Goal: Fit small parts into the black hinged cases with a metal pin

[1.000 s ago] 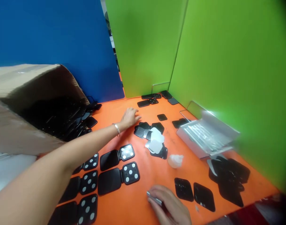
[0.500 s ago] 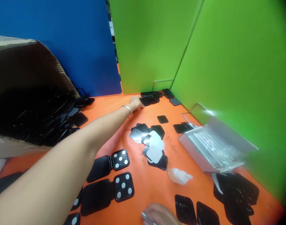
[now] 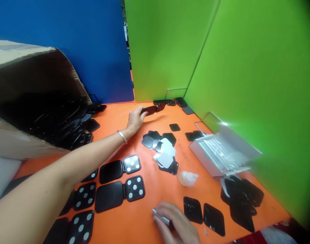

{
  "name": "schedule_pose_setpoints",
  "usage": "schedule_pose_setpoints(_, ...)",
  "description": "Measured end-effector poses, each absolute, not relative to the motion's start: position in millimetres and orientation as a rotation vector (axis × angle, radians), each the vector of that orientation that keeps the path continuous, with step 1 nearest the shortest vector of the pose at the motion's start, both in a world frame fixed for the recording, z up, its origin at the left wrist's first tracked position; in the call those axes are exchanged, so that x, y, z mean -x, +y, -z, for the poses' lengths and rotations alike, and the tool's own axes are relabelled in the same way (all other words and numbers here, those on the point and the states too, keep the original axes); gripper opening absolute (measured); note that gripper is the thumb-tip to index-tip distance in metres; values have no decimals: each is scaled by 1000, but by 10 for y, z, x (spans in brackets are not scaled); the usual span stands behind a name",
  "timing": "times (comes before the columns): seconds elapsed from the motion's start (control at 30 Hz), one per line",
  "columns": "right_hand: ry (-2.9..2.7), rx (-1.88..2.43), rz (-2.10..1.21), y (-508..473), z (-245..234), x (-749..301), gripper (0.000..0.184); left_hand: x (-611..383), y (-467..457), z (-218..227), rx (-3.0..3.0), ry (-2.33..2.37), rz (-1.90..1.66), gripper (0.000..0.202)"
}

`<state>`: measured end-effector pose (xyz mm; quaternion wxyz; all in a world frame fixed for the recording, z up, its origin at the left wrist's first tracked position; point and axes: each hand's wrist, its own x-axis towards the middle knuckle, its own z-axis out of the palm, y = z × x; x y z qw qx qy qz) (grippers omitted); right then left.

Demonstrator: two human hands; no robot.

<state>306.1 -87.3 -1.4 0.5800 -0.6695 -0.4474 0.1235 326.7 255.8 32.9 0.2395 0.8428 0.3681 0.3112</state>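
At the far side of the table, my left hand [image 3: 136,120] pinches one end of a hinged black case [image 3: 149,110], tilted up off the orange surface. My right hand [image 3: 179,222] is curled round a short silver metal cylinder [image 3: 161,217] near the front; its far end is hidden in the fingers. Between my hands lie opened black cases, such as this one [image 3: 109,196], each with a plain panel joined to a panel bearing white dots. A pile of black and silvery-white square plates [image 3: 165,157] sits in the middle.
A cardboard box [image 3: 68,64] full of black pieces lies on its side at left. At right are an open white box [image 3: 208,156] of clear-wrapped strips, a small translucent bottle [image 3: 187,178] and loose black plates [image 3: 243,203]. Blue [image 3: 99,51] and green panels [image 3: 160,51] wall the table.
My left hand has picked up a hinged black case from the far row and drawn it back to the left. My right hand has come further into view with the metal cylinder.
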Motion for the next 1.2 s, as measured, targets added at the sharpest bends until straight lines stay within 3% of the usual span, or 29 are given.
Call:
schedule_pose_setpoints(0.23, -1120, 1484, -267, -868, -63, -3122, 7, -2651, 2382, -745, -2121, 1114, -748, 3)
schedule_pose_setpoints(0.37, -1085, 1537, -281, -913, -136, -3129, 9, -1951, 1905, -1134, -1610, 965, -708, 20)
schedule_pose_setpoints(0.47, -999, 1555, -315, -954, -102, -3127, 13, -1370, 1368, -1232, -1434, 927, -398, 35)
schedule_pose_setpoints(0.67, -820, 1558, -411, -964, 48, -3122, 25, -760, 389, -773, -1372, 912, -109, 40)
schedule_pose_setpoints(0.8, -833, 1558, -407, -937, 54, -3116, 27, -751, 6, -502, -1717, 1023, -227, 37)
schedule_pose_setpoints(1.0, -873, 1545, -454, -916, 37, -3108, 27, -824, -348, -381, -2402, 936, -621, 54)
schedule_pose_setpoints(1.2, -859, 1517, -525, -914, -38, -3091, 30, -1020, -455, -191, -2524, 1003, -595, 52)
